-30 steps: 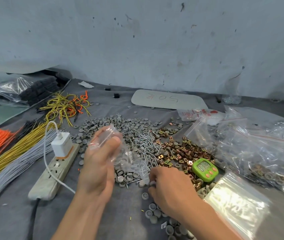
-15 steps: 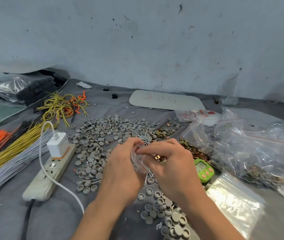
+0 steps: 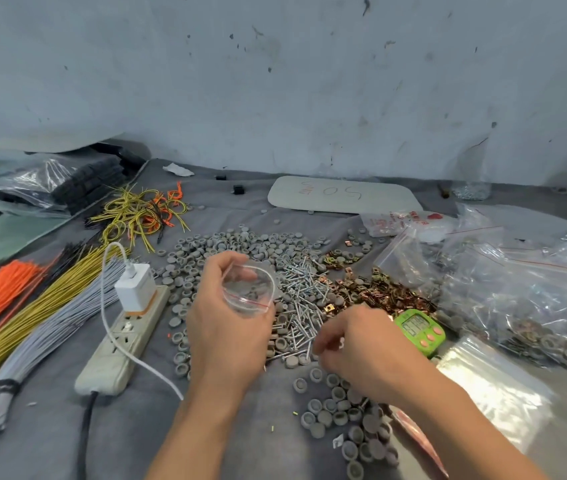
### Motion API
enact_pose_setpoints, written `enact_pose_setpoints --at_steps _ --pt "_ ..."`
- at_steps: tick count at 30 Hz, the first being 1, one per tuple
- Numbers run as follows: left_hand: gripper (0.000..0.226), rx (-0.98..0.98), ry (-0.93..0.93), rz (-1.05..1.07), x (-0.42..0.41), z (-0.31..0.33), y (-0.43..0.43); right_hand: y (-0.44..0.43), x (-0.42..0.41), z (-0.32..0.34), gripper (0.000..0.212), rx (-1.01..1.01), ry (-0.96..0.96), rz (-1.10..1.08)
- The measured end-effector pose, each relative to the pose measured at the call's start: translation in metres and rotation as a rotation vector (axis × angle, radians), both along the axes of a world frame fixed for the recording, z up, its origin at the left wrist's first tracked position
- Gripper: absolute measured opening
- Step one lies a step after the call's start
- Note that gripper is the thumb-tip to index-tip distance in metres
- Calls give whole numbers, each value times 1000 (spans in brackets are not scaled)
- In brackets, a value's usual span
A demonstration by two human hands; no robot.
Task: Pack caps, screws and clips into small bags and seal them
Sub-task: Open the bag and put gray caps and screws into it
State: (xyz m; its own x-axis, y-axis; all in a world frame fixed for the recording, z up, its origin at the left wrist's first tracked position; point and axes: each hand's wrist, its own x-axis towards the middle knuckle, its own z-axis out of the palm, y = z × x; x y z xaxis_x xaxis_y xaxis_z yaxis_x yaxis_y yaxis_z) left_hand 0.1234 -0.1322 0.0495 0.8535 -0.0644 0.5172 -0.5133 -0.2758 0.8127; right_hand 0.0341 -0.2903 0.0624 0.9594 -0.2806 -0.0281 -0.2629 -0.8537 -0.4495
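1. In the lower centre of the frame, loose grey caps (image 3: 340, 410) lie scattered on the grey cloth (image 3: 129, 427).
2. Just above them the right hand (image 3: 365, 355) hovers with its fingers curled inward. I cannot tell whether it pinches anything.
3. At centre, the left hand (image 3: 230, 334) grips a small bag (image 3: 249, 291), with thumb and fingers curled round it and its mouth held wide open.
4. Right of the bag lies a pile of screws (image 3: 301, 299), then the copper clips (image 3: 379, 292), with a green timer (image 3: 420, 329) at their near edge.
5. At mid left, a power strip (image 3: 126, 337) carries 1 white charger (image 3: 135, 287).
6. Farthest back, a white board (image 3: 344, 195) lies by the wall.
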Motion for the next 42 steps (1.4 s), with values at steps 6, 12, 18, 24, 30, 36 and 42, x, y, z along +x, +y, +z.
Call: enact_pose_setpoints --at_steps 6,12,18,24,30,36,42 --pt "64 501 -214 85 -3 -2 -10 13 -1 -12 11 -229 123 47" --pt "81 751 -71 -99 1 -16 -17 25 5 -18 10 -374 118 -14" --pt "72 759 -136 -110 2 -19 -20 11 5 -18 17 -124 -72 -219" --pt "66 680 -156 -200 0 -20 -25 5 14 -11 17 408 -365 -233" --pt "54 581 -152 -205 -3 -16 -25 11 20 -9 23 473 -391 -187" --pt "67 454 -138 -70 1 -15 -10 -10 10 -4 9 201 -296 -281" --pt "73 398 -151 -28 -5 -10 -8 9 10 -18 11 -221 46 -128"
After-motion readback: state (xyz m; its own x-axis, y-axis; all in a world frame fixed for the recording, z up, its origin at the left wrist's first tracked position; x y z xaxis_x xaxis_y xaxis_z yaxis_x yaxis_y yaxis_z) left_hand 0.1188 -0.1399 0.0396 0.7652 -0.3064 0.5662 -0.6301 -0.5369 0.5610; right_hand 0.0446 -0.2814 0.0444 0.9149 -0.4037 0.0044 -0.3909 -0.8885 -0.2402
